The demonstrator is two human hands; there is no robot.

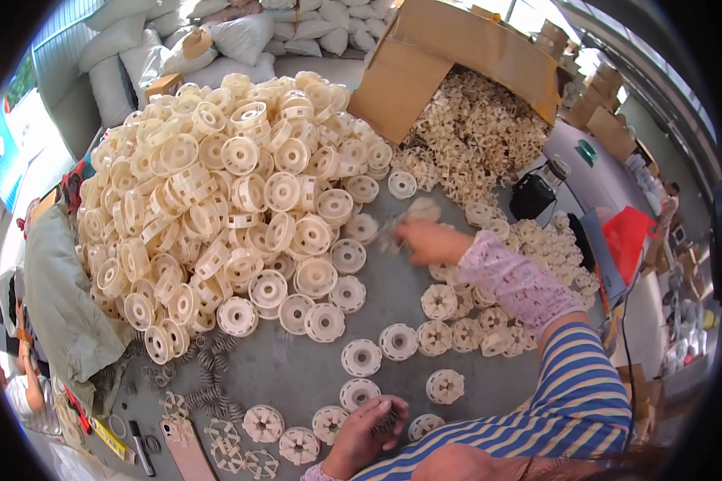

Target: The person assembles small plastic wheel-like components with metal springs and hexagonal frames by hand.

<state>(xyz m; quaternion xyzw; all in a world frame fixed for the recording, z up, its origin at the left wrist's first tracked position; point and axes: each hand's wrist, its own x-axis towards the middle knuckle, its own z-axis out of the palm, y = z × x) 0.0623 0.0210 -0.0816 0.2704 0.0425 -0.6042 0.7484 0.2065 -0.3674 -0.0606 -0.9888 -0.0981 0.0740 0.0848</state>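
Note:
My left hand [367, 435] is curled near the front edge of the grey table, closed on dark coil springs that show between its fingers. Beside it lie round cream plastic wheels; one wheel [360, 395] sits just beyond its fingertips. Some wheels, like this one [299, 446], have a spoked insert in them. My right hand [431, 241] reaches over the table's middle, right of the big heap of cream wheels [241, 192]. Pale parts are smeared by motion at its fingertips, so its grip is unclear. Wheels with inserts [439, 302] stand grouped under my right forearm.
A tipped cardboard box [401, 84] spills small cream inserts [481, 128] at the back right. Loose springs [211, 361], a phone [186, 449], a black marker [142, 449] and flat inserts [225, 443] lie front left. A black device [537, 192] stands right; white sacks [245, 38] are stacked behind.

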